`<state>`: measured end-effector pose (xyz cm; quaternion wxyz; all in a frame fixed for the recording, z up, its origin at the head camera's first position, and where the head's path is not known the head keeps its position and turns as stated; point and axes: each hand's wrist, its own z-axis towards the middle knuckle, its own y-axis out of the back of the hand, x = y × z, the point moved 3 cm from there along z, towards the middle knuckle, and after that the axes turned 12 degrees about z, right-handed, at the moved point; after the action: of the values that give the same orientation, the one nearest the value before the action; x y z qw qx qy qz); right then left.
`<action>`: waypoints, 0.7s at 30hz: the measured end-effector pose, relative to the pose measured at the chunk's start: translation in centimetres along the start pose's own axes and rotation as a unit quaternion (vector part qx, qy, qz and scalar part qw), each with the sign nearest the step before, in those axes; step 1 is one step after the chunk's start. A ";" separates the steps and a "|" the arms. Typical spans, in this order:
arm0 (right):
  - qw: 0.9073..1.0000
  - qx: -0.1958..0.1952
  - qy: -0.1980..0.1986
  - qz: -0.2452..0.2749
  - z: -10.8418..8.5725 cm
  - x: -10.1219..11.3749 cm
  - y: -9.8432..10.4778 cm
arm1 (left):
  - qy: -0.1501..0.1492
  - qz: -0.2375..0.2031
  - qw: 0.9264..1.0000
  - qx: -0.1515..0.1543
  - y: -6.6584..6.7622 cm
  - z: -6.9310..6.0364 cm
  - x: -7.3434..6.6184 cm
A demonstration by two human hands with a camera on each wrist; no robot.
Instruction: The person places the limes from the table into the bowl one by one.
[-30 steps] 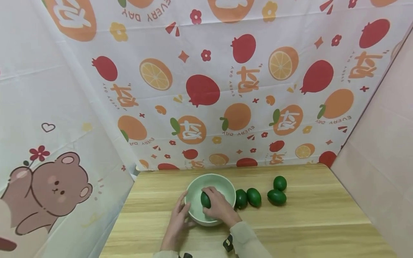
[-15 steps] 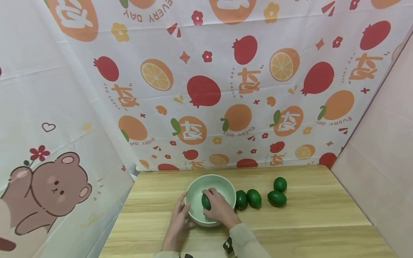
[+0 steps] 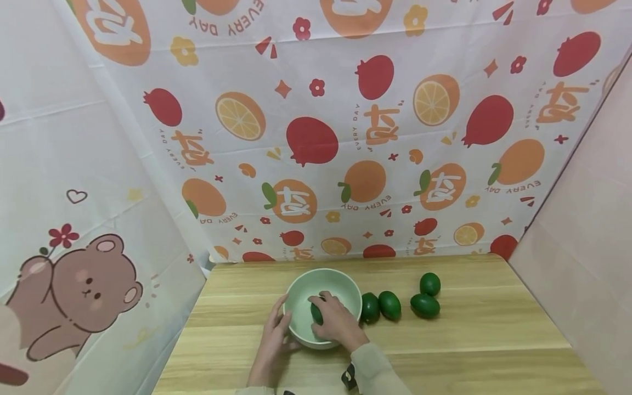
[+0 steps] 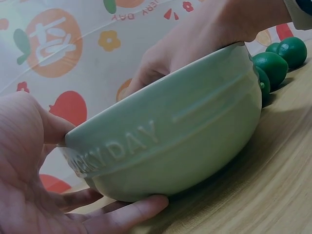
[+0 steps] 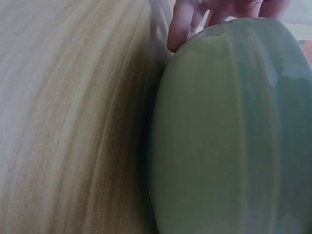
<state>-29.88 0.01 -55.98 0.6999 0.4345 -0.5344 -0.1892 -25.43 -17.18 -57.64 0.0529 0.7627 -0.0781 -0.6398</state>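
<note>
Gripping a dark green fruit point(image 3: 316, 314), right hand point(image 3: 337, 321) inside glossy pale green bowl point(image 4: 214, 126) clasped by left hand point(image 3: 275, 331).

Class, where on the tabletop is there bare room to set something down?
Bare tabletop lies right of the outer green fruits and left of the bowl, beyond the left hand. Crowded: the bowl, with the right hand inside holding a fruit and two more fruits beside it.

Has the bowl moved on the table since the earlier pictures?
No, in no visible direction: in the head view, the bowl keeps its place against the back edge of the table.
</note>
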 end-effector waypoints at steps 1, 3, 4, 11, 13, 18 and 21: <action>1.000 0.001 0.001 0.000 0.0 0.0 0.0 | -0.002 -0.001 1.000 0.001 0.0 0.0 0.0; 1.000 0.002 0.001 0.000 0.1 0.1 -0.1 | -0.001 -0.003 1.000 0.000 0.1 -0.1 0.0; 1.000 0.002 0.002 0.001 0.1 0.2 -0.1 | -0.002 -0.004 1.000 0.000 0.2 -0.1 0.0; 1.000 -0.024 0.016 0.005 0.1 0.1 -0.1 | 0.001 0.003 1.000 -0.001 0.4 0.0 -0.1; 0.999 -0.031 0.018 0.003 0.1 0.0 -0.1 | 0.001 0.002 1.000 0.000 0.4 0.1 -0.1; 1.000 -0.028 0.008 -0.003 0.1 -0.1 -0.1 | 0.002 -0.001 1.000 0.002 0.1 0.2 -0.1; 0.999 -0.036 0.007 0.004 0.0 -0.2 0.2 | 0.002 -0.008 1.000 0.003 -0.1 0.4 -0.1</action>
<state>-30.01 0.23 -55.94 0.7199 0.4082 -0.5236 -0.2025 -25.81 -17.08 -57.58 0.0458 0.7646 -0.0738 -0.6387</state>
